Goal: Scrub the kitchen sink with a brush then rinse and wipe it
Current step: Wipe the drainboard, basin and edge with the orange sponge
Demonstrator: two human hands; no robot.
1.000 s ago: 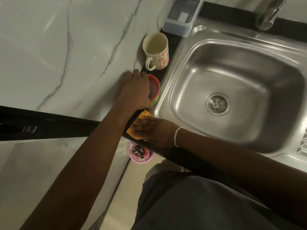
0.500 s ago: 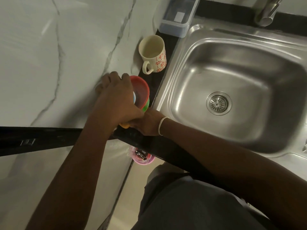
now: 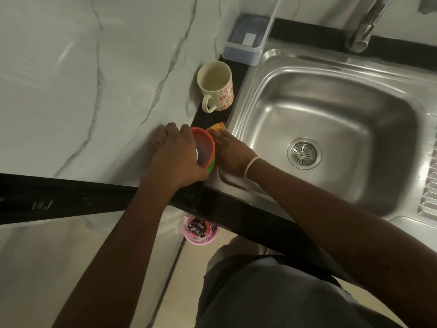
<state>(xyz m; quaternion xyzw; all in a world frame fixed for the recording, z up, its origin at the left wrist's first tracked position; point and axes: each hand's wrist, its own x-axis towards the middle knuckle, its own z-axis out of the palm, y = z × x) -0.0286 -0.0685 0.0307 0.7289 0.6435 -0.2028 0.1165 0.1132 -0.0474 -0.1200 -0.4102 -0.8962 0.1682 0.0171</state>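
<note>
While your left hand [image 3: 176, 159] curls round the red-rimmed tub [image 3: 205, 147] at the centre of the frame and tips it up off the dark strip [image 3: 205, 114], your right hand [image 3: 233, 152] lies flat, fingers straight, pressing an orange cloth [image 3: 217, 127] onto the strip just above the tub. The tub seems held aside for one reason: to bare the surface beneath so the cloth can pass over it. A green piece [image 3: 211, 167] shows under the tub's lower edge; whether it is a lid or a second tub, you cannot tell from here.

The sink [image 3: 248, 95], the thing the task is about, fills the right half of the frame. Its steel basin looks dry and bare, with the drain [image 3: 303, 153] at centre right and the tap [image 3: 364, 29] at the upper right, no water running. No brush is visible anywhere. By that showing, you are probably on the wiping part, working along the sink's left border.

The floral mug [image 3: 216, 87] stands upright on the same strip, above the cloth and apart from it, and a clear lidded box [image 3: 246, 41] sits higher still. If the wipe goes on upward, the mug is in its path and would likely need lifting as the tub is.
</note>
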